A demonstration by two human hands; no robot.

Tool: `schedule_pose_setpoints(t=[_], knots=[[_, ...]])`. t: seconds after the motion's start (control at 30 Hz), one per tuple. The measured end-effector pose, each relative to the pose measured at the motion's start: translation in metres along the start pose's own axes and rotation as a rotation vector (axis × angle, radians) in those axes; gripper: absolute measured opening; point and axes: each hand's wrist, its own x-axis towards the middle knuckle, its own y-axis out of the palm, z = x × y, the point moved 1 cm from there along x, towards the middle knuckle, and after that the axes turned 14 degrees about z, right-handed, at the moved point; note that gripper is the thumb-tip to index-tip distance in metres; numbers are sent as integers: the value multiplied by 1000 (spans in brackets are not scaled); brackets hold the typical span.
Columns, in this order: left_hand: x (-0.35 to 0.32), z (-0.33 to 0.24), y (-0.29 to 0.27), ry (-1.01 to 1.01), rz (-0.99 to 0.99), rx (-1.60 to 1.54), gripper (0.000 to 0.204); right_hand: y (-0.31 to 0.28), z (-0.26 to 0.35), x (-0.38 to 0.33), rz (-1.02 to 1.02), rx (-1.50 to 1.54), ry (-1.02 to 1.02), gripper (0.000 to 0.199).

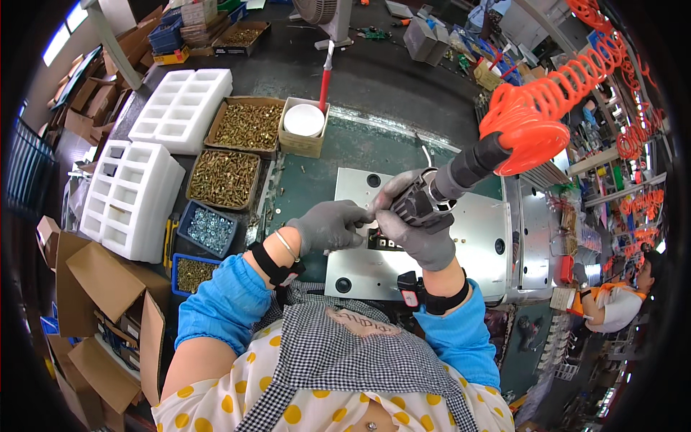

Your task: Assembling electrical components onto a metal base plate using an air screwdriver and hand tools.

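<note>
- The powered screwdriver point(425, 201) sits at the picture's centre, above a grey metal panel point(475, 237); it looks stiff and fairly heavy, judged by its thick dark body and the coiled orange air hose point(547, 108) running off toward 2 o'clock, whose pull probably tugs on it.
- The right hand point(417, 230), in a grey glove, has its fingers clamped round the tool's ribbed body, which seems the sound place to hold it.
- The left hand point(327, 225), also gloved, has its fingertips pinched together at the tool's tip; whether a screw is between them cannot be told.
- The panel looks rigid, flat and smooth, with black round feet near its corners, and lies on a green mat point(374, 147).
- At 10 o'clock stand open cardboard boxes of brass-coloured screws point(248, 126) and, nearer, a second one point(223, 176).
- At 9 o'clock are blue bins of silvery screws point(209, 229).
- Further left lie white foam trays point(129, 198) with square cells.
- At 12 o'clock a small box holds a white bowl point(304, 120).
- At 8 o'clock are empty brown cartons point(101, 288).
</note>
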Motion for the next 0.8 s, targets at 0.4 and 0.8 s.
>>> schedule_pose_setpoints(t=[0.4,0.8], knots=[[1,0,2,40,-32,17,50,12,-3,1,-139,-42,-85,39],[1,-2,2,-24,-2,34,49,12,-1,4,-298,-213,2,31]])
